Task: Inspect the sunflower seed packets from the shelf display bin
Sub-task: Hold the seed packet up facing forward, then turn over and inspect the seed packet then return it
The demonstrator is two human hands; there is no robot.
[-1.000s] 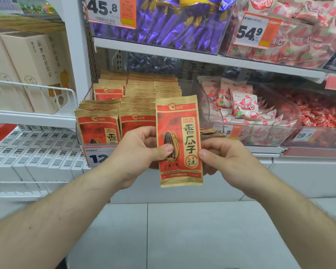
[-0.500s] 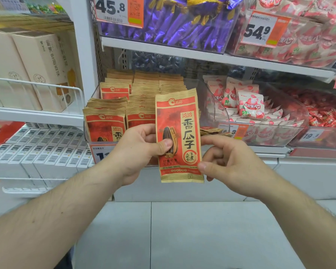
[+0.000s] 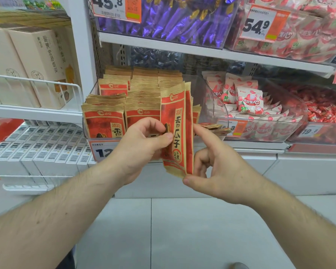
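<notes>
The person is holding one seed packet (image 3: 176,131) upright in front of the clear bin (image 3: 197,90) it belongs to, turned nearly edge-on to the camera. The left hand (image 3: 142,146) is pinching the packet's left edge at mid-height between thumb and curled fingers. The right hand (image 3: 213,167) is gripping the right side, with the thumb under the bottom corner and the forefinger stretching up behind the right edge.

The biggest risk is probably the packet slipping. It is hanging over bare floor (image 3: 182,230), and both grips are sitting on thin edges, so a quick twist to see the back could be freeing it. A lesser risk is the packet's top edge, or the right forefinger, nudging the front row of stacked packets (image 3: 105,121) standing just behind and tipping some over the bin's low front lip. Squeezing too hard could be creasing the paper pouch.

As for containers, the bin on the shelf (image 3: 202,53) above is holding purple wrapped sweets (image 3: 169,22). The seed bin is holding several rows of red-and-tan packets standing upright, front to back. The neighbouring clear bin (image 3: 279,136) is holding small white-and-pink pouches (image 3: 250,101), and the bin further right is holding small red sweets (image 3: 322,105). On the left, a wire rack (image 3: 47,82) is keeping tall beige boxes (image 3: 37,61).
</notes>
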